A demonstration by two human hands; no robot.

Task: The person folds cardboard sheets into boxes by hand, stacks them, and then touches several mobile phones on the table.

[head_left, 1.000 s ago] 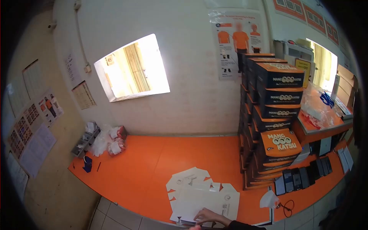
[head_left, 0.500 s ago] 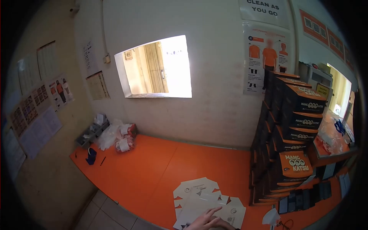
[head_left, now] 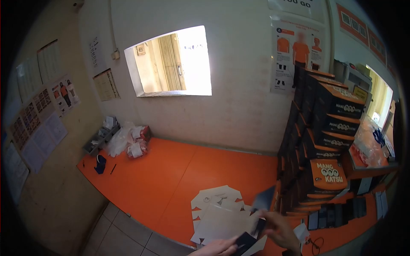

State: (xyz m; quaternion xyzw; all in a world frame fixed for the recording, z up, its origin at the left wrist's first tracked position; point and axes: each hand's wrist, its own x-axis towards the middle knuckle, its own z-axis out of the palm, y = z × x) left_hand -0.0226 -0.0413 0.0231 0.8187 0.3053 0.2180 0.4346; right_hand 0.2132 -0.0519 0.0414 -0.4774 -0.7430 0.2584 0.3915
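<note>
Flat die-cut carton blanks, pale side up, lie overlapping at the front of the orange table. The uppermost carton blank has dark outer panels partly folded up along its right and near edges. My left hand, at the bottom edge of the view, grips a dark flap near the front. On the right side, my right hand has its fingertips on the folded dark edge, with a blue-black panel standing up beyond them. The lower parts of both hands are cut off by the frame.
Tall stacks of assembled black-and-orange boxes stand to the right. Dark folded pieces lie before them. A tape dispenser, a pen, plastic bags and a grey tray are at the table's far left.
My hands were together over the flat blanks; now they are apart, gripping the top blank's edges. Its dark panels have come up. The camera view has tipped slightly downward.
</note>
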